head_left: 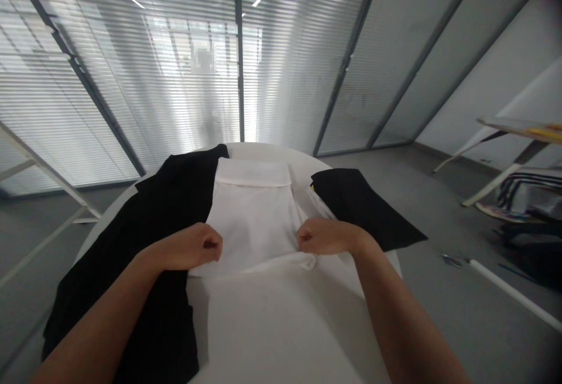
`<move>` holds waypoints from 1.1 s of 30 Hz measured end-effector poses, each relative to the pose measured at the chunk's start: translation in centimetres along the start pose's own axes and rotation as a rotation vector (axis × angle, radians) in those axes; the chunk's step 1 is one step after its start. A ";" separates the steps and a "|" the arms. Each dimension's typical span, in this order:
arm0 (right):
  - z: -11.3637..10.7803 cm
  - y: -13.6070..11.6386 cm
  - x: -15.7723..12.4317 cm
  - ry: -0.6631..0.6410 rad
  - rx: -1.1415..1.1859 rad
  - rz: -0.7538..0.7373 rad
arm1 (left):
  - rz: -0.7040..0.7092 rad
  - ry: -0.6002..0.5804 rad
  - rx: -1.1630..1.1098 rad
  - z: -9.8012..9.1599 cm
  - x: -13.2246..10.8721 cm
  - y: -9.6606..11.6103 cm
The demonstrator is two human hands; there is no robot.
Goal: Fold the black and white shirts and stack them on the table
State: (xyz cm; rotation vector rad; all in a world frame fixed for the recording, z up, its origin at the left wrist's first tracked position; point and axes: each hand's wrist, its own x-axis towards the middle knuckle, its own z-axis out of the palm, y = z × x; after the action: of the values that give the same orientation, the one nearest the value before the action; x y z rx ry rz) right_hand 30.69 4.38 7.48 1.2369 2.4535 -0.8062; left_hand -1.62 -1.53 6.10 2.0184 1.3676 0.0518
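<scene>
A white garment (254,214) lies on a round white table (263,325), folded with a thick fold at its far end. My left hand (199,245) is closed in a fist on the garment's near left edge. My right hand (318,236) is closed on the near right edge. Both hands pinch the cloth at the near fold, about level with each other.
A large black garment (144,243) drapes over the table's left side and hangs off it. A folded black garment (360,202) lies at the table's right. Glass walls with blinds stand behind. White table legs and cluttered bags (527,196) are at the right on the grey floor.
</scene>
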 end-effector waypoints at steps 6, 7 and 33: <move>1.1 -0.6 2.2 0.423 -0.176 0.326 | -0.473 0.374 0.285 -0.1 1.2 -1.1; 1.4 -0.6 2.4 0.409 -0.173 0.352 | -0.510 0.349 0.287 0.0 1.4 -1.5; 0.6 -1.0 -0.6 -0.172 0.054 -0.016 | -0.270 0.105 -0.664 -1.2 -0.2 -2.0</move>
State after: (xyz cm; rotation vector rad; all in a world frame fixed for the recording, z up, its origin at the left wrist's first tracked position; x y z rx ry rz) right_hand 30.23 3.16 7.60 1.1171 2.3211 -0.9482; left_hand -3.78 -0.67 5.95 1.2882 1.4351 0.4351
